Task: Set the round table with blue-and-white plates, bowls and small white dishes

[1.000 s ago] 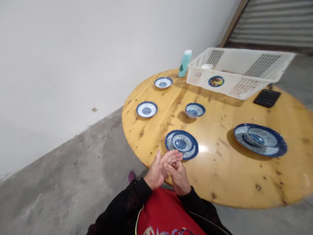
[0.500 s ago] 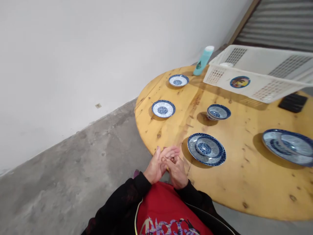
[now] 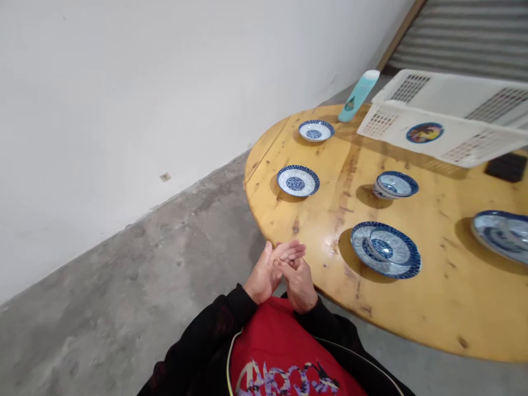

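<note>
My two hands meet in front of my red shirt, at the near edge of the round wooden table [image 3: 322, 264]. My left hand [image 3: 266, 275] is open, palm up, its fingers stretched out to the right. My right hand [image 3: 300, 283] is closed around the fingers and palm of my left hand; some of its fingers are hidden behind it. Closest to them is a blue-and-white plate [image 3: 406, 265] with a small bowl [image 3: 383, 248] resting in it. A patterned saucer [image 3: 297, 181] lies farther off on the table.
Another saucer [image 3: 316, 131] and a small bowl [image 3: 395, 185] stand on the table. At the right is a stacked plate [image 3: 490, 242]. Toward the back are a turquoise bottle [image 3: 358, 98], a white plastic basket [image 3: 466, 142] and a black object [image 3: 506, 166]. A white wall [image 3: 124, 99] rises at the left.
My view has turned left, so the table and dishes sit farther right in the picture. My hands stay clasped in nearly the same pose.
</note>
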A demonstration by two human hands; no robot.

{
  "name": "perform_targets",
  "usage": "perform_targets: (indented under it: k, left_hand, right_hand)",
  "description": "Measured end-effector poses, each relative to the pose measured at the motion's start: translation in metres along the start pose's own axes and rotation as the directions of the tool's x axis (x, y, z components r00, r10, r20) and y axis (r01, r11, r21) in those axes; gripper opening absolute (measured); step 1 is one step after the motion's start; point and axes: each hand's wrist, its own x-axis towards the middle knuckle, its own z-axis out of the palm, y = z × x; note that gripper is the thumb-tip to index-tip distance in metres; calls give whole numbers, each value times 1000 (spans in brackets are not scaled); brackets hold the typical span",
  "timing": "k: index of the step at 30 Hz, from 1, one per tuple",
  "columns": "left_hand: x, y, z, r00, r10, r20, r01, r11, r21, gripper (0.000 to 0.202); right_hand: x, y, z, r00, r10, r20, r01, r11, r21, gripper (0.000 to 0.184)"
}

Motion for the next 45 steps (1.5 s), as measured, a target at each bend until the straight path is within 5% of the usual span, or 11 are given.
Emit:
perform_targets:
  k: [8, 16, 24, 32, 41, 45]
  left_hand:
    - [-3, 18, -27, 999, -37, -13, 36, 999, -26, 74]
    - [25, 36, -55, 995, -23, -102, 17, 998, -55, 71]
    - [90, 100, -83, 976, -58, -211, 61, 998, 10, 68]
    - [172, 148, -79, 927, -252, -276, 246, 968, -56, 78]
    - [236, 158, -78, 899, -428, -90, 433, 901, 36, 74]
    - [269, 170, -81, 845, -531, 65, 519, 843, 140, 74]
  right_hand:
    - [6, 8, 30, 997, 63, -38, -64, 998, -14, 35]
    - [44, 16, 53, 994, 111, 5, -111, 994, 11, 33]
    - [133, 23, 87, 991, 99, 89, -103, 994, 45, 35]
    - [201, 14, 90, 996, 81, -26, -78, 991, 105, 42]
    - [238, 0, 82, 966, 38, -256, -15, 996, 90, 41]
    - [256, -5, 90, 908, 0, -419, 54, 992, 116, 42]
